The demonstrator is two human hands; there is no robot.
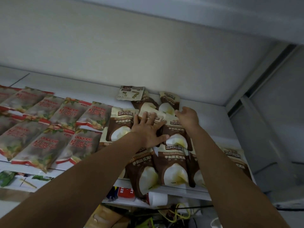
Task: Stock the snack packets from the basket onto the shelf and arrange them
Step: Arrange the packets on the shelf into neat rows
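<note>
Red packets (49,129) with clear fronts lie flat in overlapping rows on the white shelf (92,92), filling the nine o'clock side. Below them at eight o'clock, a green packet (5,177) shows on a lower level. From the centre toward three o'clock, brown packets (120,124) with cream tops lie in a loose, overlapping heap, the nearest ones hanging over the shelf's front edge at five o'clock. The left hand (148,129) lies flat on this heap, fingers straight and spread, pressing on the packets without clasping any. At twelve o'clock from it, a small pale packet (130,92) rests against the back wall. The right hand (186,118) reaches in at two o'clock from the left one, touching the heap near the back; its fingers are turned away, so I cannot tell whether it grasps anything.
</note>
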